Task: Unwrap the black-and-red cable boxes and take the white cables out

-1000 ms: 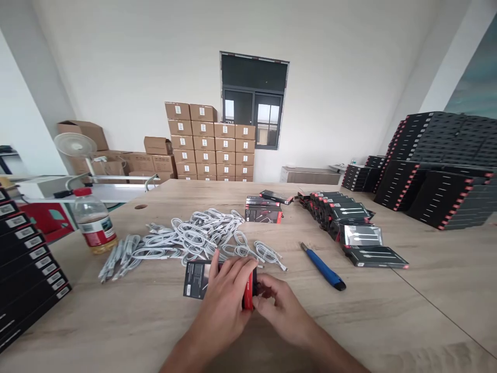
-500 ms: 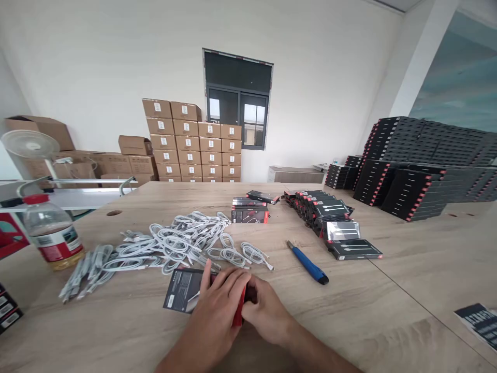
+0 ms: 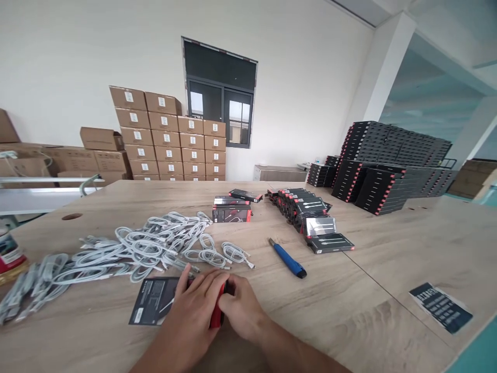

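A black box with a red end [image 3: 149,301] lies at the front of the wooden table, printed side up. My left hand [image 3: 198,305] is laid over it, fingers wrapped across its top. At the box's red end, my right hand [image 3: 243,305] is closed in a pinch, its fingertips partly hidden. Beyond my hands spreads a heap of coiled grey-white cables [image 3: 155,246]. A blue cutter [image 3: 288,259] rests to the right of them.
Small black boxes stand in a group [image 3: 232,215] and lie in a row [image 3: 308,205]. Tall stacks of black boxes [image 3: 375,191] rise at the right. A bottle [image 3: 10,254] is at the left edge, a dark printed sheet [image 3: 441,306] at the right. Cartons [image 3: 166,137] line the wall.
The view has turned to the right, so things on the table appear further left. Both hands stay on the box in nearly the same pose.
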The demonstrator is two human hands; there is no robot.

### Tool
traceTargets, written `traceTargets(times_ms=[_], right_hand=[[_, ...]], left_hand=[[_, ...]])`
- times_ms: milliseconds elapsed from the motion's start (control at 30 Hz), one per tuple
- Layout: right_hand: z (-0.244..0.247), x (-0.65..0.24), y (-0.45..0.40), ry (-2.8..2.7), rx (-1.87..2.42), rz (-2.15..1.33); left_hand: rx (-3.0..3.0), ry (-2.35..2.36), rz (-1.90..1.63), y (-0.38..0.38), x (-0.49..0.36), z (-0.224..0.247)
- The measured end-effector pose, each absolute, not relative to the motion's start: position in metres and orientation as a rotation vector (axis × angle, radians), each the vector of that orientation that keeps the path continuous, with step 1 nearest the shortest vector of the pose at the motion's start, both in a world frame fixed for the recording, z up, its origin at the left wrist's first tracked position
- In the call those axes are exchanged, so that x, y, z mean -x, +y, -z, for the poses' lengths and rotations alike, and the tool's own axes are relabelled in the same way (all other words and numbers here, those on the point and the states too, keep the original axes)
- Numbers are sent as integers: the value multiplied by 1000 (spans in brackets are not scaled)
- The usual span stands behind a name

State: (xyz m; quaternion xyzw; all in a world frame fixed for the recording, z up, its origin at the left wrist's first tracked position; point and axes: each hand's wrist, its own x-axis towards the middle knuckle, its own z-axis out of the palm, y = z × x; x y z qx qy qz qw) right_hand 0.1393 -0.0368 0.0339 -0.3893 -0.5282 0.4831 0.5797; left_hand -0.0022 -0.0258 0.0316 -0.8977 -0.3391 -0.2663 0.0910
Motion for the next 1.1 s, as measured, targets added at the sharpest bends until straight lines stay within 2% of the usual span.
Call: traceTargets(times_ms=[700, 900, 967, 1100], right_hand=[[-20, -142, -36, -1177, 934, -1179], [-16, -157, -37, -1248, 924, -1348], [-17, -162, -39, -1289, 953, -1198], [-17, -168, -43, -1541, 966, -586]], left_hand=[[2934, -1210, 801, -43, 4, -56], [2787, -1284, 862, -41, 8, -57], [2706, -1319, 856, -40, 9, -56], [2578, -1370, 806, -39, 9, -54]])
